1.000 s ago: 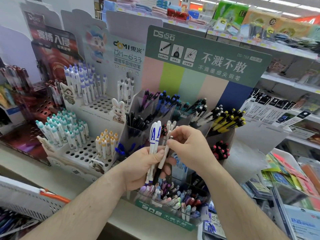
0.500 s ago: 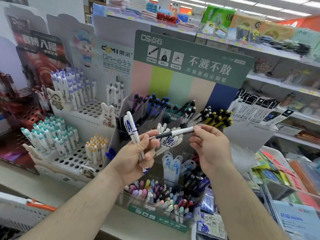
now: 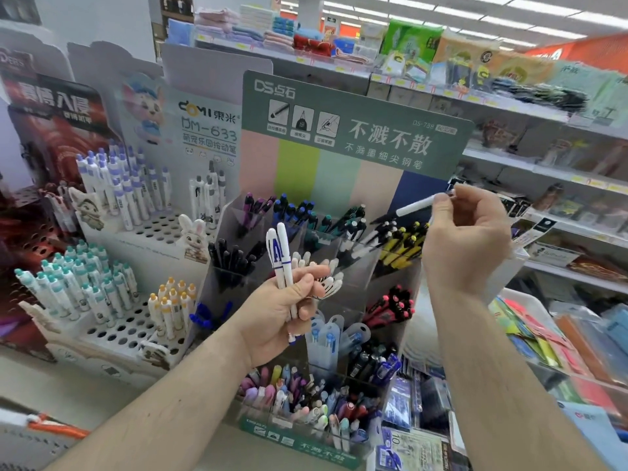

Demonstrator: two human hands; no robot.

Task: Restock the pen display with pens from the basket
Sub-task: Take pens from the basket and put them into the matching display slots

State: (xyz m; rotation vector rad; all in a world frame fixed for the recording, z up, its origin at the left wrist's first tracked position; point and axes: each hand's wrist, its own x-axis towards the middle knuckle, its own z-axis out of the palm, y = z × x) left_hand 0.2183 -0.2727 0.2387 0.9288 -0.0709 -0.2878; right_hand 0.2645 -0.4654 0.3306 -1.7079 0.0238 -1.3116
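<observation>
My left hand (image 3: pixel 282 317) grips two white pens with blue lettering (image 3: pixel 280 263), held upright in front of the clear tiered pen display (image 3: pixel 356 266). My right hand (image 3: pixel 465 239) pinches a single white pen with a black tip (image 3: pixel 413 208), held nearly level at the display's upper right, above the compartment of yellow-capped pens (image 3: pixel 404 243). The display's green header card (image 3: pixel 353 127) stands behind. The basket (image 3: pixel 30 433), white with an orange handle, shows at the lower left edge.
A white peg stand (image 3: pixel 142 232) with blue-, teal- and yellow-capped pens stands to the left. Store shelves (image 3: pixel 560 164) with goods run along the right and back. Packaged stationery (image 3: pixel 543 341) lies at the lower right. Front bins hold several mixed pens (image 3: pixel 306 399).
My right hand has pulled one white pen out of the bunch in my left hand and carried it up and right, toward the yellow-capped pens. My left hand keeps two pens.
</observation>
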